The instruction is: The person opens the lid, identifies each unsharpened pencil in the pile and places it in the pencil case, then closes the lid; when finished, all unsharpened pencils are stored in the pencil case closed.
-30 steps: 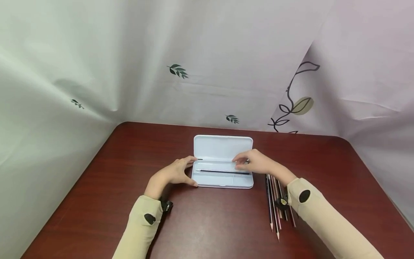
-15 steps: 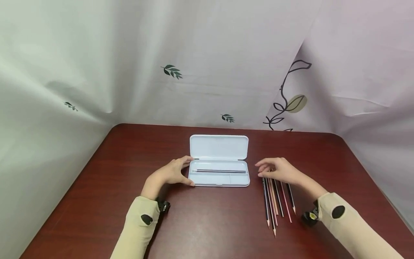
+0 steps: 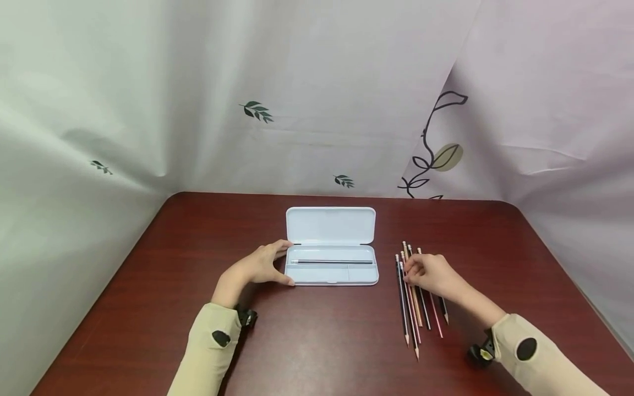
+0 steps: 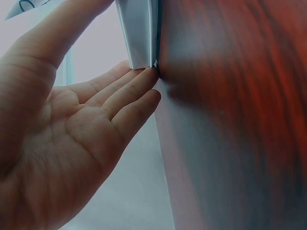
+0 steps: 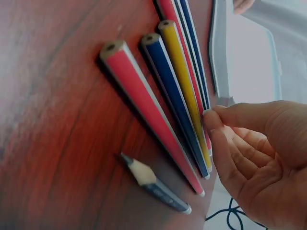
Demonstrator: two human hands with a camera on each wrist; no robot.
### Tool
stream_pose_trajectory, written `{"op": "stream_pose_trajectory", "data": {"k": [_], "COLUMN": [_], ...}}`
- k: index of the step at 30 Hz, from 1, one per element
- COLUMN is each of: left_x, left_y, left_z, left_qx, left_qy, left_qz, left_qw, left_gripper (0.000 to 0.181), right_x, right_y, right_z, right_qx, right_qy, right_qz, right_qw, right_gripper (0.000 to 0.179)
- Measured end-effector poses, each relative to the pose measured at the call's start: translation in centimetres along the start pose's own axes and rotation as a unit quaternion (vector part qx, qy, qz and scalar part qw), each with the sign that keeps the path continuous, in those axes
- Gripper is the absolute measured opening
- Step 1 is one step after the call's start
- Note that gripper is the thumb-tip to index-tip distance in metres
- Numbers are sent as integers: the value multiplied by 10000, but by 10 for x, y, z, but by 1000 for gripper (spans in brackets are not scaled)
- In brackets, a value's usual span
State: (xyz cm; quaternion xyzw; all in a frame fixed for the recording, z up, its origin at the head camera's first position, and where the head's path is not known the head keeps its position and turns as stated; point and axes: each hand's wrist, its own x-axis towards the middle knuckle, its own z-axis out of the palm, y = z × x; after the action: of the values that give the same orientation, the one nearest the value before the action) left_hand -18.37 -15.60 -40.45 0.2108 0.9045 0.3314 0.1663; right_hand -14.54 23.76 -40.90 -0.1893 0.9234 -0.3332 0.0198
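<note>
An open white pencil case (image 3: pixel 331 226) has a dark striped pencil (image 3: pixel 342 262) lying in its rear compartment. My left hand (image 3: pixel 257 265) holds the case's left end, thumb at the front corner and fingers at the back; in the left wrist view those fingers (image 4: pixel 136 93) lie nearly straight against the case end. Right of the case, several striped pencils lie loosely together, points towards me. My right hand (image 3: pixel 432 273) is over their eraser ends. In the right wrist view, its thumb and index finger pinch the end of a dark striped pencil (image 5: pixel 193 40); the exact contact is partly hidden.
Beside the pinched pencil lie a yellow pencil (image 5: pixel 180 62), a blue pencil (image 5: pixel 170 88) and a red pencil (image 5: pixel 148 110). A dark pencil (image 5: pixel 160 189) lies apart from them. The reddish-brown table (image 3: pixel 317 341) meets a hanging white cloth (image 3: pixel 307 148) at its back.
My right hand has moved right from over the case to the pencils, and its fingertips have come down onto a pencil end. The left hand has stayed at the case.
</note>
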Motion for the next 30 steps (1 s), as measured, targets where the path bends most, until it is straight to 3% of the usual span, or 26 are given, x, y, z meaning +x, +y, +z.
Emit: {"op": "stream_pose_trajectory", "data": {"k": [7, 21, 27, 30], "left_x": [-1, -2, -1, -1], "left_y": [2, 0, -1, -1], "left_z": [0, -1, 0, 0], "left_qx": [44, 31, 65, 79], "left_qy": [1, 17, 37, 40], "left_qz": [-97, -18, -61, -86], "left_qw": [9999, 10000, 10000, 9999], "left_gripper": [87, 87, 88, 89], "right_x": [2, 0, 3, 5], "right_y": [-5, -7, -14, -18], "right_z": [4, 6, 9, 9], "right_qx": [-249, -484, -253, -479], "right_qy": [-108, 179, -34, -210], "right_qz": [461, 628, 1033, 1088], "right_qw": [9986, 9967, 9943, 9927], "right_gripper": [7, 11, 13, 16]}}
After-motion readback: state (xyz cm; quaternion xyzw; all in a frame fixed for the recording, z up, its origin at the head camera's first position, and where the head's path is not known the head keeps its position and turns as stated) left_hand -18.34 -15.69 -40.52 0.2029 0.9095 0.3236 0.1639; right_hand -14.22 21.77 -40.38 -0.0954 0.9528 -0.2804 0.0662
